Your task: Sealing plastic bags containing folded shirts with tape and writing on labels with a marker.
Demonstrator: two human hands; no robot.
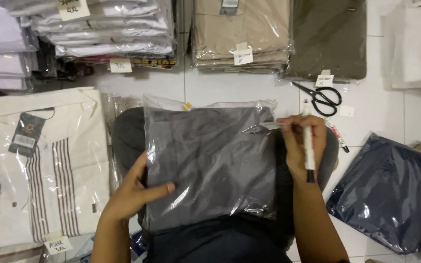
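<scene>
A grey folded garment in a clear plastic bag [210,160] lies in front of me on a dark round cushion [127,134]. My left hand [135,190] rests flat on the bag's lower left edge, thumb on top. My right hand [300,143] holds a white marker with a black tip [308,146] upright, and its fingertips touch a small white label at the bag's upper right corner.
A cream shirt with brown stripes [45,165] lies bagged at left. A navy bagged garment [391,192] sits at right. Black scissors [322,97] and a second marker [337,134] lie on the white tiles. Stacks of bagged white [108,29], beige [239,29] and olive [327,39] clothes line the back.
</scene>
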